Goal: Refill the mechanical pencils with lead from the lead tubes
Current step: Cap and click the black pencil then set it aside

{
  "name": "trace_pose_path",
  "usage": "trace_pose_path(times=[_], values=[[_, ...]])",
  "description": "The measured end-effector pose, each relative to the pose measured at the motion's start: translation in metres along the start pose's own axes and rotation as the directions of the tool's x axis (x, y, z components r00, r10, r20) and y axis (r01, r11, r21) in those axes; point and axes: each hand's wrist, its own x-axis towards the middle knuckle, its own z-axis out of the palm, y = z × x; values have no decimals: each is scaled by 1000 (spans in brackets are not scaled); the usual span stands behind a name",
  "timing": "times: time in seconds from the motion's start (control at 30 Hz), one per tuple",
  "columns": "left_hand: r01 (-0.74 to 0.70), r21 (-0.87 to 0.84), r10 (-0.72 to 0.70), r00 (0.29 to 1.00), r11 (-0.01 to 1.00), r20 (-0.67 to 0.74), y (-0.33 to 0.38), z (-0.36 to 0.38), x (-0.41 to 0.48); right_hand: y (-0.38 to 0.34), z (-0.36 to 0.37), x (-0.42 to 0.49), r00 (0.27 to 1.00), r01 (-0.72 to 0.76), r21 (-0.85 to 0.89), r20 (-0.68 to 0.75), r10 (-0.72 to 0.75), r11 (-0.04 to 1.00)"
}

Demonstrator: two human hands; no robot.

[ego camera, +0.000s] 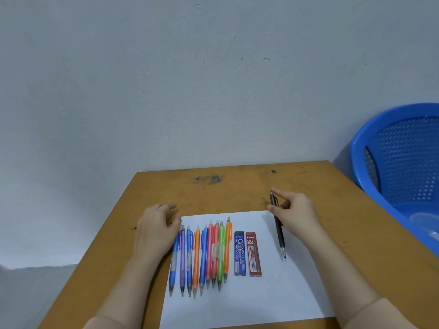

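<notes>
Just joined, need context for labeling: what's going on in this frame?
A person at a wooden table is set up to refill mechanical pencils. The right hand pinches a dark pencil near its top end, tip on the white paper. The left hand rests relaxed by a row of coloured pencils. The blue lead tube and red lead tube lie untouched.
</notes>
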Motion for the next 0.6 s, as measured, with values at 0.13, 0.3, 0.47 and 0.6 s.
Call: trace_pose_path(times=[0.13,0.3,0.47,0.6], values=[[37,56,-39,999,998,29,-9,8,6,6,-1,2,1000,6,-153,-27,-11,988],[75,125,-79,997,989,23,-12,11,9,10,1,6,996,-26,-280,-86,2,960],[77,126,-81,996,989,24,-13,12,9,13,5,9,994,-53,-386,-107,12,921],[93,95,-96,995,991,21,-14,11,10,13,6,10,992,-83,-464,-120,30,882]])
